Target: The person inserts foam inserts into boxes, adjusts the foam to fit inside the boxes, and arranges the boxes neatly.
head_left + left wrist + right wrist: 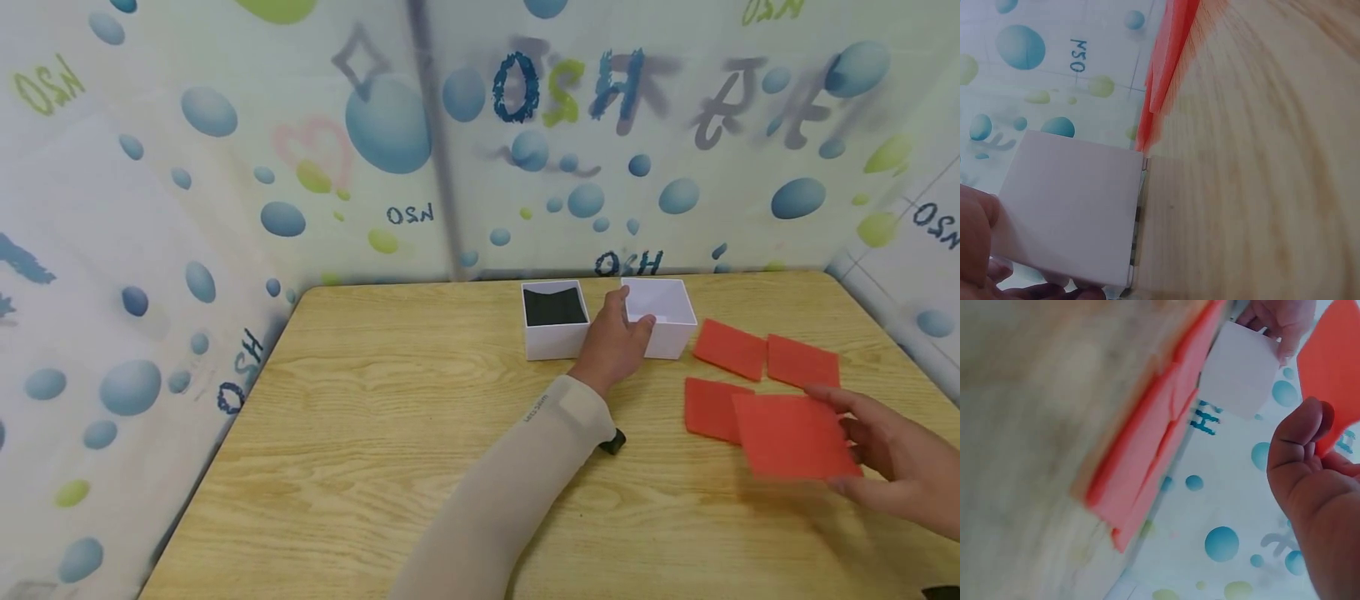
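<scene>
The left hand (611, 350) had its fingers and thumb curled on the wall of the nearest white box (670, 339), while the right hand (900, 458) pinched a raised red sheet (791, 437) at one edge, probably to keep most of its face free. Beneath lay the wooden table (360, 433), with the gripped box standing mouth up near its far edge beside a second white box (553, 342); the hold likely served to steady a light-looking thing that a nudge could shift. To the right of the boxes, a far-left red sheet (730, 349), a far-right red sheet (802, 361) and a nearer red sheet (710, 410) lay flat, perhaps spread rather than stacked so each could be taken singly. The gripped box showed no contents; the second held a dark piece (555, 307) reaching close to its rim.
</scene>
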The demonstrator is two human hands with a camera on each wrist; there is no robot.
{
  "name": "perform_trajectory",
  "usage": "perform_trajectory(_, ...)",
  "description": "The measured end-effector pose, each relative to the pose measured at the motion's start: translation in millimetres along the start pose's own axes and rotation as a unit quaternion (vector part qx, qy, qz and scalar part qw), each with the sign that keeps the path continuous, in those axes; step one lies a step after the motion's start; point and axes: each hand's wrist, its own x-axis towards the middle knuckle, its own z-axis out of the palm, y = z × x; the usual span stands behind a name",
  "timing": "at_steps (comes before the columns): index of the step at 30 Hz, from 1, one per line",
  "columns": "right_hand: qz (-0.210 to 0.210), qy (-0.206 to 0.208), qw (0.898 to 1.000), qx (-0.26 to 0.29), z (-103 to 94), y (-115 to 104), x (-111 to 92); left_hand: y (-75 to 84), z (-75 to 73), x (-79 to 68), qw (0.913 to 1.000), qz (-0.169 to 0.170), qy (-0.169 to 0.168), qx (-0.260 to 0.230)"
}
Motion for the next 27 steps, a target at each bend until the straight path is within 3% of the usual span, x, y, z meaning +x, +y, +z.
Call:
perform_trajectory(7, 0.014, -0.006, 1.000, 0.019, -3.5, -9, 23, -2.0, -1.8, 2.2, 0.9999, 0.012, -0.001, 0.009)
perform_trajectory(17, -0.023, -0.001, 0.998, 0.066, -6.2, -23, 49, -4.6, -1.2, 2.8, 0.9999, 0.016, 0.000, 0.002)
perform_trajectory(27, -0.029, -0.003, 0.996, 0.087, -3.5, -32, 74, -3.2, -1.5, 1.7, 0.9999, 0.013, -0.004, 0.000)
